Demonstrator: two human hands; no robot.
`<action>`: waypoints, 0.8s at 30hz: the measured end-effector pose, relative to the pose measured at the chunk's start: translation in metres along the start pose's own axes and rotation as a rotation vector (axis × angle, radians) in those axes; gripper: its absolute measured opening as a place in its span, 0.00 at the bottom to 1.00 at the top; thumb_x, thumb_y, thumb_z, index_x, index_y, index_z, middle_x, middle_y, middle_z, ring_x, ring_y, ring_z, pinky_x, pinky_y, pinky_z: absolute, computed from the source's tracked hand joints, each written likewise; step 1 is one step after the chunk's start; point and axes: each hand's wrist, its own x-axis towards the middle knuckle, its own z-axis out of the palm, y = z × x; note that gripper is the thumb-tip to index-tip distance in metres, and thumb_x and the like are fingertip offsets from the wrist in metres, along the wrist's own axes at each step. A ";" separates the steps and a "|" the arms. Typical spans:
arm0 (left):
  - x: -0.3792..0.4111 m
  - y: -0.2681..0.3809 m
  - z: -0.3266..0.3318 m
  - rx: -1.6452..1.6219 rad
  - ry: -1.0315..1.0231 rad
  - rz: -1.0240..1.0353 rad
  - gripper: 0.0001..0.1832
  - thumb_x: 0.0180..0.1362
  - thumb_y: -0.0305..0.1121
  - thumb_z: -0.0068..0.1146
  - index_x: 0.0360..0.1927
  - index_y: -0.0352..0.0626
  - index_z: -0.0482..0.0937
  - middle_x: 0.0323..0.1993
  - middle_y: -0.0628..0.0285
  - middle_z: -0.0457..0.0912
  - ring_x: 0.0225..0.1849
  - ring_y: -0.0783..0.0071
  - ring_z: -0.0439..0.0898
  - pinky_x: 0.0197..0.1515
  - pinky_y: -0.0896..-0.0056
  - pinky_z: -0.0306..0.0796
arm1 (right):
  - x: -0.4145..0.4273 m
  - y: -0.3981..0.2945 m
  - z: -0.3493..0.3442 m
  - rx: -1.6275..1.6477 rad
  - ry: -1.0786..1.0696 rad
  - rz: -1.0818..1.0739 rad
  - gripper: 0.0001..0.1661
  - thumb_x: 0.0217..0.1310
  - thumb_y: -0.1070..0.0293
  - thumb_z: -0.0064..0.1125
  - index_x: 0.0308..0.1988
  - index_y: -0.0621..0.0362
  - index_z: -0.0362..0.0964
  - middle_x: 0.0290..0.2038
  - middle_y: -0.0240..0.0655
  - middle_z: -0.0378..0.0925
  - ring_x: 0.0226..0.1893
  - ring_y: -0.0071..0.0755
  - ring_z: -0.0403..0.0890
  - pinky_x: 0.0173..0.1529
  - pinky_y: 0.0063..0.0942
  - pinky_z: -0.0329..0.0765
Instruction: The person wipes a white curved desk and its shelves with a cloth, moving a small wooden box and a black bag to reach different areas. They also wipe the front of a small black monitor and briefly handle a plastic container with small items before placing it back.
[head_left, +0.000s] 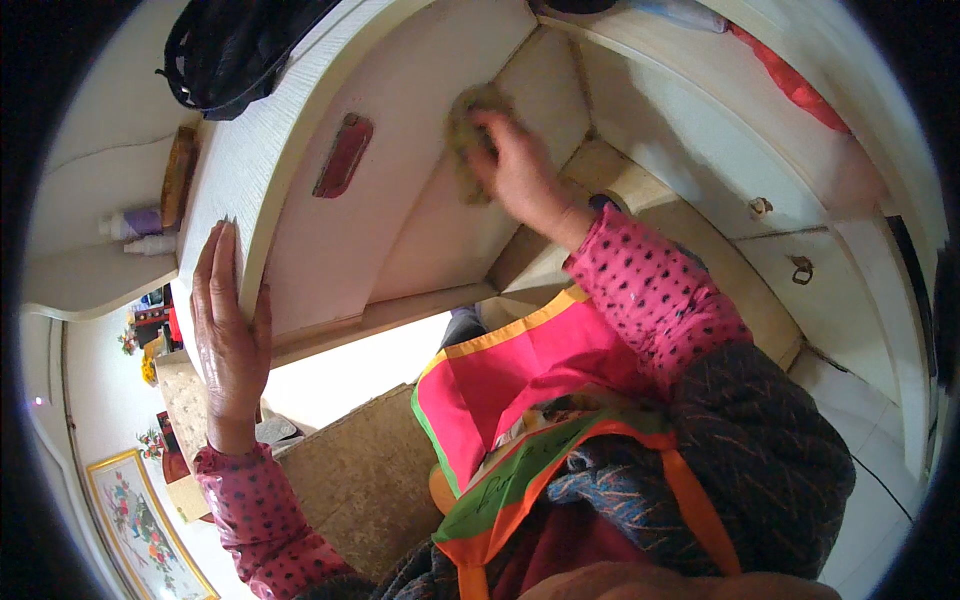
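My right hand (517, 169) grips a greenish-brown cloth (469, 146), which lies against a pale sliding cabinet panel (420, 180). Both the hand and the cloth are blurred. To their left, a dark red recessed handle (343, 156) sits in the same panel. My left hand (231, 315) holds the white edge of the cabinet top (259, 195), fingers on the upper face and thumb around the rim. Pink dotted sleeve covers (660, 292) reach both wrists. A pink, green and orange apron (525, 345) hangs in front of me.
A black bag (225, 52) rests on the cabinet top, near a wooden object (178, 176) and small bottles (139, 223). Pale drawers with ring pulls (802, 270) stand to the right. A framed flower picture (150, 525) is at lower left. A dark cord (881, 487) crosses the tiled floor.
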 end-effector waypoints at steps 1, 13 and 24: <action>0.000 -0.001 0.001 0.000 0.003 -0.002 0.38 0.63 0.20 0.60 0.77 0.45 0.63 0.73 0.51 0.68 0.73 0.50 0.69 0.73 0.52 0.64 | -0.013 -0.005 0.007 0.005 -0.048 -0.039 0.23 0.62 0.71 0.65 0.56 0.60 0.71 0.45 0.54 0.83 0.44 0.61 0.85 0.48 0.49 0.81; -0.005 -0.002 0.003 0.033 -0.045 -0.064 0.36 0.64 0.20 0.59 0.76 0.42 0.63 0.73 0.49 0.68 0.74 0.50 0.67 0.75 0.51 0.62 | 0.058 0.052 -0.017 0.277 0.194 0.525 0.22 0.63 0.70 0.63 0.56 0.63 0.72 0.42 0.44 0.81 0.42 0.42 0.82 0.47 0.41 0.79; -0.003 -0.001 0.000 0.008 -0.073 -0.047 0.36 0.66 0.21 0.52 0.79 0.43 0.59 0.77 0.49 0.63 0.77 0.46 0.62 0.77 0.48 0.57 | 0.050 0.066 0.010 0.004 0.299 0.120 0.23 0.61 0.68 0.65 0.56 0.62 0.75 0.49 0.50 0.81 0.45 0.49 0.83 0.50 0.41 0.80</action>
